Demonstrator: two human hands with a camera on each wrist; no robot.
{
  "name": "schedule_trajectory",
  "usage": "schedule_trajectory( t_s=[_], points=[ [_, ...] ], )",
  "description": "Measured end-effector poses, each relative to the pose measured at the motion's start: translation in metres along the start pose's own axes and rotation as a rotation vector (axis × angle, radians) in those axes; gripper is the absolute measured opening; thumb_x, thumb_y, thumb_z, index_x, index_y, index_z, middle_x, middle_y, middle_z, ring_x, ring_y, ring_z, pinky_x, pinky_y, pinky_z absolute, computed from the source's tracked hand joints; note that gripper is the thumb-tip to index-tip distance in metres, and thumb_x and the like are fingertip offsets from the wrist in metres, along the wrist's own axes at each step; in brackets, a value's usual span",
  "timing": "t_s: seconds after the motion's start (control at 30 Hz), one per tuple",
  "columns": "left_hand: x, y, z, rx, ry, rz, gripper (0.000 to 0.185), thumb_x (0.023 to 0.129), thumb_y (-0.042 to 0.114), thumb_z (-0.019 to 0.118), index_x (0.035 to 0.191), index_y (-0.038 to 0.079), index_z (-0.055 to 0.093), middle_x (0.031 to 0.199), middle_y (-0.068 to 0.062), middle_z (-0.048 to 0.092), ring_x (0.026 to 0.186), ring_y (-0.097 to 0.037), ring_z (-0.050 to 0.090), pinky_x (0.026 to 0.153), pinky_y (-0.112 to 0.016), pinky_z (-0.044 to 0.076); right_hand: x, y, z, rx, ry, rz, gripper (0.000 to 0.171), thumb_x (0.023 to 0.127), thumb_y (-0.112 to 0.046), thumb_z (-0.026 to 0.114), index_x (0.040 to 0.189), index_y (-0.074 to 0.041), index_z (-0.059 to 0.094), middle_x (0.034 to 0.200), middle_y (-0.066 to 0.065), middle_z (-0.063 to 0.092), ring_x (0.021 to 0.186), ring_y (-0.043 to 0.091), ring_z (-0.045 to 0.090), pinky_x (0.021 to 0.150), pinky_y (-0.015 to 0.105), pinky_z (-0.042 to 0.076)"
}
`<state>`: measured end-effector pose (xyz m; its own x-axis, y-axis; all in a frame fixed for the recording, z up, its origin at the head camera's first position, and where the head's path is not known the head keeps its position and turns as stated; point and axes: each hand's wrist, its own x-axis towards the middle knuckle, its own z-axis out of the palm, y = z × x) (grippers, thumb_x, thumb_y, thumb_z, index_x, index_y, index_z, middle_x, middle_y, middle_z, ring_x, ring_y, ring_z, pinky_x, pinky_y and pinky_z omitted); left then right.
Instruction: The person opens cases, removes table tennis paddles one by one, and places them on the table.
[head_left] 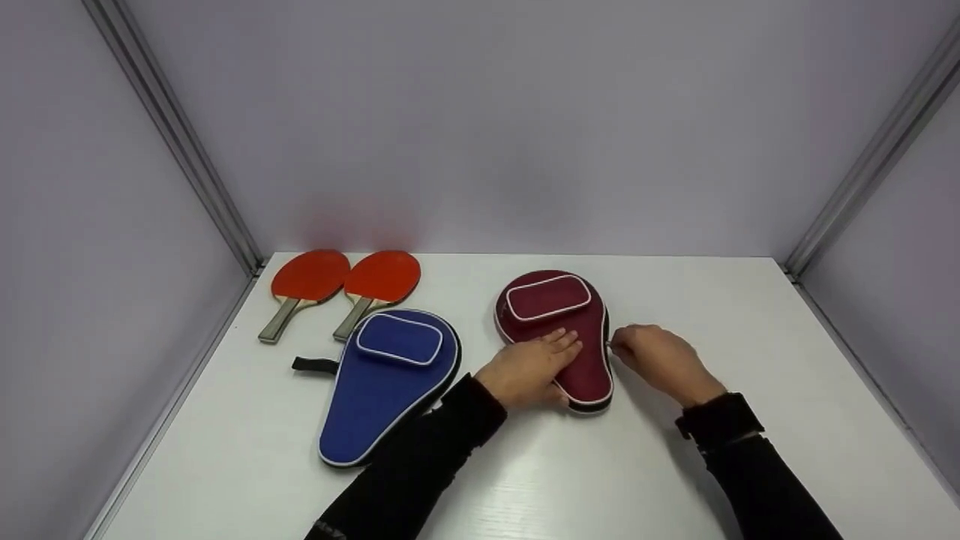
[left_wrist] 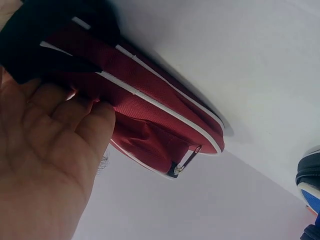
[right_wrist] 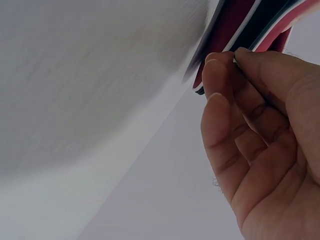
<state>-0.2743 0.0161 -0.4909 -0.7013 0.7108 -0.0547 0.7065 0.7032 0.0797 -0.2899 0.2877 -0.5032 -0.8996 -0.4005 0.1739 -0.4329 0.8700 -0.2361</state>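
Fingers of the left hand (head_left: 529,369) press flat on the maroon case (head_left: 555,330); right hand (head_left: 660,360) grip pinches its zipper pull (head_left: 609,346).

- I see a dark red paddle case (head_left: 559,330) edged in white piping, its front pocket outlined in white too.
- Beside it lies a royal blue case (head_left: 382,382) with the same white trim and a black strap (head_left: 315,365).
- Two paddles (head_left: 345,279) show orange-red rubber faces and pale wooden handles.
- My view takes in black sleeves (head_left: 420,457), a white table (head_left: 570,480) and pale lilac-grey walls (head_left: 480,112).
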Motion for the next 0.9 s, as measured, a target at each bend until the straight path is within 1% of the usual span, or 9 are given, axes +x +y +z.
schedule_trajectory(
  t_s=[0.17, 0.33, 0.47, 0.6, 0.73, 0.83, 0.87, 0.9],
  points=[
    [0.008, -0.005, -0.001, -0.010, -0.002, -0.025, 0.097, 0.105, 0.051, 0.088, 0.183, 0.013, 0.043, 0.192, -0.004, 0.040, 0.182, -0.021, 0.034, 0.149, -0.030, 0.029, 0.000, -0.002, 0.000, -0.012, -0.006, -0.002, 0.009, 0.108, -0.004, 0.079, 0.105, -0.008, 0.087, 0.101, 0.007, 0.088, 0.093, 0.030, 0.085, 0.079, 0.052, 0.071],
    [0.014, -0.010, -0.004, -0.038, 0.009, -0.042, 0.098, 0.105, 0.050, 0.088, 0.183, 0.011, 0.043, 0.192, -0.006, 0.040, 0.182, -0.023, 0.034, 0.149, -0.031, 0.029, 0.000, -0.004, -0.001, -0.013, -0.008, -0.009, 0.009, 0.106, -0.002, 0.080, 0.102, -0.009, 0.086, 0.096, 0.005, 0.086, 0.088, 0.024, 0.083, 0.073, 0.048, 0.069],
    [0.020, -0.011, -0.006, -0.050, 0.019, -0.062, 0.097, 0.105, 0.048, 0.089, 0.182, 0.010, 0.044, 0.192, -0.007, 0.040, 0.182, -0.023, 0.035, 0.149, -0.031, 0.029, -0.002, -0.004, -0.002, 0.004, -0.005, -0.018, 0.009, 0.105, -0.002, 0.081, 0.103, -0.009, 0.086, 0.097, 0.005, 0.086, 0.088, 0.022, 0.082, 0.073, 0.046, 0.070],
    [0.029, -0.014, -0.006, -0.056, 0.022, -0.081, 0.095, 0.106, 0.047, 0.088, 0.182, 0.010, 0.044, 0.192, -0.007, 0.040, 0.182, -0.023, 0.035, 0.149, -0.032, 0.029, -0.003, -0.003, -0.004, 0.002, -0.021, -0.017, 0.010, 0.105, -0.002, 0.080, 0.101, -0.009, 0.086, 0.094, 0.004, 0.085, 0.085, 0.020, 0.080, 0.072, 0.046, 0.069],
    [0.036, -0.019, -0.005, -0.050, 0.023, -0.097, 0.094, 0.107, 0.046, 0.087, 0.182, 0.011, 0.044, 0.192, -0.006, 0.039, 0.182, -0.022, 0.035, 0.149, -0.031, 0.029, -0.003, -0.003, -0.008, 0.003, -0.055, -0.019, 0.008, 0.105, -0.004, 0.081, 0.099, -0.009, 0.086, 0.093, 0.004, 0.085, 0.084, 0.019, 0.079, 0.072, 0.045, 0.069],
    [0.040, -0.022, -0.004, -0.053, 0.025, -0.097, 0.092, 0.108, 0.045, 0.086, 0.181, 0.009, 0.045, 0.192, -0.008, 0.040, 0.182, -0.023, 0.036, 0.149, -0.032, 0.030, -0.004, -0.005, -0.012, 0.005, -0.092, -0.027, 0.009, 0.105, -0.005, 0.081, 0.098, -0.009, 0.085, 0.093, 0.002, 0.084, 0.081, 0.016, 0.076, 0.070, 0.043, 0.068],
    [0.044, -0.027, 0.003, -0.051, 0.041, -0.087, 0.092, 0.108, 0.048, 0.086, 0.181, 0.010, 0.045, 0.192, -0.007, 0.040, 0.182, -0.022, 0.036, 0.149, -0.031, 0.030, -0.004, -0.006, -0.013, 0.010, -0.107, -0.031, 0.010, 0.105, -0.004, 0.081, 0.098, -0.010, 0.085, 0.091, 0.002, 0.083, 0.080, 0.014, 0.074, 0.068, 0.041, 0.066],
    [0.044, -0.028, 0.002, -0.051, 0.042, -0.085, 0.092, 0.108, 0.048, 0.086, 0.181, 0.009, 0.046, 0.192, -0.008, 0.041, 0.181, -0.022, 0.037, 0.148, -0.031, 0.031, -0.005, -0.007, -0.015, 0.013, -0.122, -0.035, 0.010, 0.105, -0.004, 0.080, 0.097, -0.010, 0.085, 0.090, 0.001, 0.082, 0.078, 0.012, 0.071, 0.068, 0.038, 0.064]
  ],
)
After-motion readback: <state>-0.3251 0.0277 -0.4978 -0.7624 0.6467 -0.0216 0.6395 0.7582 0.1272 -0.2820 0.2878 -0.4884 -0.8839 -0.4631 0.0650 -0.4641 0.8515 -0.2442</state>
